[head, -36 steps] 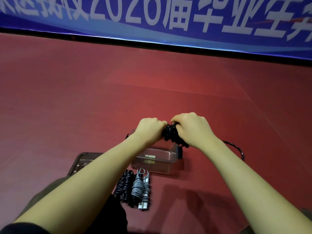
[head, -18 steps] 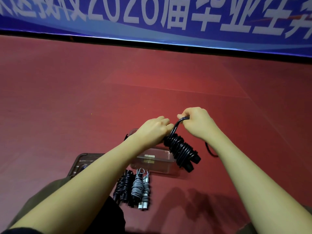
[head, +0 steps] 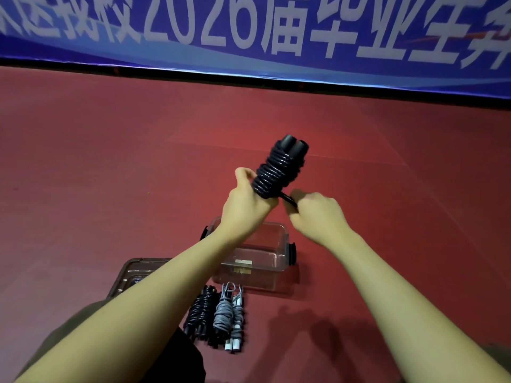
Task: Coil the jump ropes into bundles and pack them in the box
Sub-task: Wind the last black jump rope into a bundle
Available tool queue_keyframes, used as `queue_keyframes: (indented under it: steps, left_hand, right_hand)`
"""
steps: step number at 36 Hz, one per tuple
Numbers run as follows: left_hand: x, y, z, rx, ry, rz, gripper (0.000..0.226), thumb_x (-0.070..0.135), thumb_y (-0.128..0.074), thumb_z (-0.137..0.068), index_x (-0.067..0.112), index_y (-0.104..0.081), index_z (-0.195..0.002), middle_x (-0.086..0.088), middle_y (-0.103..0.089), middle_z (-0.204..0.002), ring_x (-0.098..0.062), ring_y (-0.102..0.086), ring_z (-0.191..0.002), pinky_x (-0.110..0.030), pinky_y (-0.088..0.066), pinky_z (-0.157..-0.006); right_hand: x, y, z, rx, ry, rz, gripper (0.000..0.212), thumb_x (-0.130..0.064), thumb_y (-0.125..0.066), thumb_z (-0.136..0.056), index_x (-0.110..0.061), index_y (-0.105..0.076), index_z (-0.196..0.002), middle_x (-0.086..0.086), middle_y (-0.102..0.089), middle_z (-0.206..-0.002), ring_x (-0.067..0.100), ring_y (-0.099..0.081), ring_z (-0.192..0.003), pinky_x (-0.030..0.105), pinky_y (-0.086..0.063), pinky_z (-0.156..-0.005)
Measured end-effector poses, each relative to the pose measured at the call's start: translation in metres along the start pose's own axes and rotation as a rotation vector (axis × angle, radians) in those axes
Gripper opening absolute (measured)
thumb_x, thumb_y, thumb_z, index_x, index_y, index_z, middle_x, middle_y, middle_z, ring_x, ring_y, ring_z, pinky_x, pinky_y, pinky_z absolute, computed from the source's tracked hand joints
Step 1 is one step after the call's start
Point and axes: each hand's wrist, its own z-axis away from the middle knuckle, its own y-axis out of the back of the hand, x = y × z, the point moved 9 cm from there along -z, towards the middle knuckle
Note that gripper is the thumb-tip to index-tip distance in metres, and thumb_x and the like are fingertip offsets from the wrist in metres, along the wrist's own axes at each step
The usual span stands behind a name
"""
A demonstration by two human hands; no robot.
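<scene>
The left forearm covers the near left corner of the clear box [head: 272, 251] and part of the lid [head: 132, 272] lying just left of it, so that corner of the box is hidden. Inside the box only a pale label shows. The lower end of the black rope bundle [head: 279, 168] is buried in the left hand [head: 246, 205], whose fingers curl round it from behind; only the thumb and fingertips show clearly. The right hand [head: 318, 214] pinches the rope's loose end just right of the bundle; its fingertips are turned away and hard to make out.

The bundle is held in the air above and beyond the box, its long axis tilted up and to the right, the two handle ends pointing up and away.

On the red floor [head: 83, 175] near the box lie a black bundle [head: 200, 313] and two grey bundles [head: 228, 317], side by side and somewhat blurred. A blue banner [head: 249, 37] is cut off at the top.
</scene>
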Motion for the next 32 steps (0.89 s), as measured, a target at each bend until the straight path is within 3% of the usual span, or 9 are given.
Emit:
queue_keyframes:
  steps: [3,8,14,19,23,28,30,32]
  left_hand:
    - [-0.014,-0.001,-0.004,0.01,0.094,-0.018,0.042,0.02,-0.062,-0.08,0.013,-0.03,-0.106,-0.002,-0.061,-0.076,-0.023,-0.057,-0.062,-0.035,-0.044,-0.058]
    - [-0.031,0.001,-0.009,0.021,0.193,-0.185,0.041,0.026,-0.059,-0.083,0.011,-0.029,-0.105,-0.003,-0.06,-0.078,-0.03,-0.061,-0.071,-0.034,-0.043,-0.061]
    - [-0.044,-0.006,-0.011,-0.061,0.22,-0.43,0.039,0.032,-0.054,-0.088,0.007,-0.033,-0.11,-0.009,-0.063,-0.087,-0.032,-0.061,-0.076,-0.034,-0.043,-0.062]
    - [-0.041,-0.005,-0.01,-0.047,0.119,-0.766,0.034,0.038,-0.045,-0.095,0.008,-0.038,-0.106,-0.012,-0.064,-0.092,-0.032,-0.055,-0.072,-0.033,-0.038,-0.06]
    - [-0.039,-0.017,-0.005,-0.128,0.036,-1.012,0.011,0.02,-0.045,-0.095,0.01,-0.039,-0.093,-0.01,-0.066,-0.099,-0.033,-0.064,-0.086,-0.031,-0.032,-0.059]
    - [-0.037,-0.035,0.001,-0.271,-0.061,-1.196,0.016,0.009,-0.048,-0.092,0.006,-0.053,-0.107,-0.007,-0.064,-0.108,-0.03,-0.063,-0.097,-0.03,-0.032,-0.063]
    - [-0.035,-0.037,0.0,-0.292,-0.101,-1.217,0.017,0.013,-0.048,-0.093,0.009,-0.056,-0.107,-0.006,-0.065,-0.108,-0.029,-0.063,-0.097,-0.03,-0.033,-0.064]
    - [-0.032,-0.038,0.0,-0.301,-0.141,-1.228,0.016,0.016,-0.047,-0.094,0.01,-0.057,-0.106,-0.005,-0.065,-0.106,-0.028,-0.063,-0.095,-0.03,-0.033,-0.064]
  right_hand:
    - [-0.007,-0.003,0.003,0.014,0.049,0.004,0.019,-0.029,-0.035,-0.1,-0.013,-0.04,-0.091,0.015,-0.064,-0.097,0.037,-0.06,-0.088,0.035,-0.033,-0.064]
    - [-0.015,-0.005,0.003,0.035,0.118,0.057,0.033,-0.037,-0.033,-0.102,-0.009,-0.05,-0.101,0.014,-0.064,-0.098,0.037,-0.06,-0.091,0.035,-0.033,-0.065]
    - [-0.025,-0.013,0.007,-0.011,0.187,0.125,0.033,-0.038,-0.035,-0.101,-0.009,-0.053,-0.103,0.013,-0.063,-0.101,0.035,-0.06,-0.093,0.033,-0.032,-0.066]
    - [-0.037,-0.018,0.011,-0.011,0.277,0.213,0.03,-0.036,-0.038,-0.1,-0.011,-0.051,-0.109,0.01,-0.064,-0.107,0.033,-0.06,-0.099,0.033,-0.032,-0.066]
    - [-0.044,-0.02,0.013,0.013,0.349,0.222,0.025,-0.032,-0.04,-0.1,-0.011,-0.05,-0.106,0.007,-0.064,-0.107,0.031,-0.061,-0.097,0.033,-0.035,-0.066]
    - [-0.046,-0.02,0.012,0.053,0.38,0.221,0.023,-0.035,-0.043,-0.099,-0.012,-0.048,-0.104,0.005,-0.062,-0.106,0.028,-0.058,-0.097,0.031,-0.026,-0.069]
    - [-0.046,-0.022,0.011,0.065,0.388,0.246,0.025,-0.036,-0.047,-0.097,-0.012,-0.048,-0.102,0.005,-0.062,-0.101,0.028,-0.059,-0.094,0.031,-0.024,-0.069]
    - [-0.046,-0.02,0.013,0.112,0.403,0.242,0.029,-0.034,-0.067,-0.085,-0.009,-0.053,-0.087,0.007,-0.062,-0.08,0.029,-0.061,-0.073,0.032,-0.026,-0.062]
